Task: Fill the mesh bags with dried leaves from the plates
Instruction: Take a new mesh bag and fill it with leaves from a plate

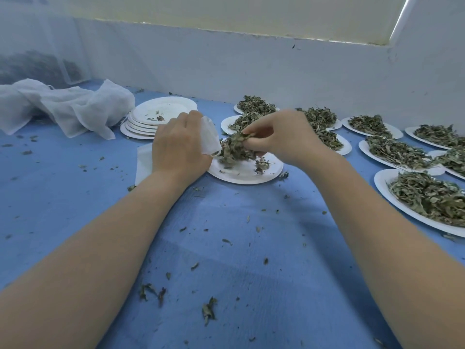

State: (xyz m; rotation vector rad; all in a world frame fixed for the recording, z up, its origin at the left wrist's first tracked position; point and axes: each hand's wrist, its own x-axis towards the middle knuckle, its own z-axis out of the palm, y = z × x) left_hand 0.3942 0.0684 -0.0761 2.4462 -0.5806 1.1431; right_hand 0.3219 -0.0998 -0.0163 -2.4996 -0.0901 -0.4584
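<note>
A blue cloth (226,248) is covering the table, and it is showing soft folds. Behind it a low white wall (251,71) is running across, with small dark marks on it. Above the wall a pale yellow pane (226,11) is glowing softly. At the top right a bright strip of light (400,18) is shining along a slanted white frame. The far left corner is looking hazy and grey.

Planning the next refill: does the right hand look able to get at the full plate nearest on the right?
Probably yes. The right hand grips leaves, but bare blue table lies between its forearm and the full plate.
</note>
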